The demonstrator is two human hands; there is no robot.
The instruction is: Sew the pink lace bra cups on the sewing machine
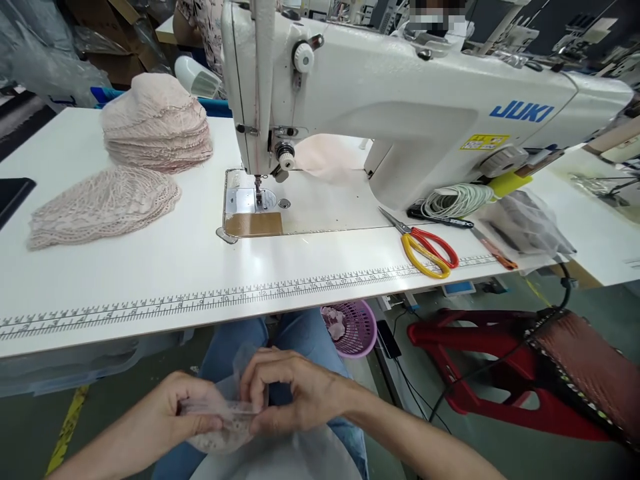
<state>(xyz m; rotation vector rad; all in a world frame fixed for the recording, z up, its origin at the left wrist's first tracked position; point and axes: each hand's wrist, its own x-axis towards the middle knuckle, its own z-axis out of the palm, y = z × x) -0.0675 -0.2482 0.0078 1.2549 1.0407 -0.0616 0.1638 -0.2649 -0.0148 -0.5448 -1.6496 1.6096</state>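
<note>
Left hand (167, 413): thumb and fingertips are pinched closed on the left edge of the pink lace piece (225, 437).
Right hand (300, 393): fingers are curled with the thumb pressed against them, gripping the same piece at its right edge. The two hands nearly touch.
Lace piece, place: at the near bottom of the view, over the lap, below the near edge of the white table (150, 267).
Containers: one purple basket (357, 330) under the table, right of the knees, holds a pinkish scrap. One clear plastic bag (530, 223) lies on the table's right; its contents are unclear.
Hard to make out: the held piece is mostly covered by fingers. A filmy clear layer behind the right fingers and a pale sheet on the lap cannot be identified. Both forearms are cut off at the bottom edge.
Counts: two heaps of lace at far left, a tall stack (157, 120) and a low pile (105, 203). One sewing machine (400, 100), one pair of scissors (430, 250), one coil of white cord (457, 199), and one red stool (500, 380) on the floor at right.
</note>
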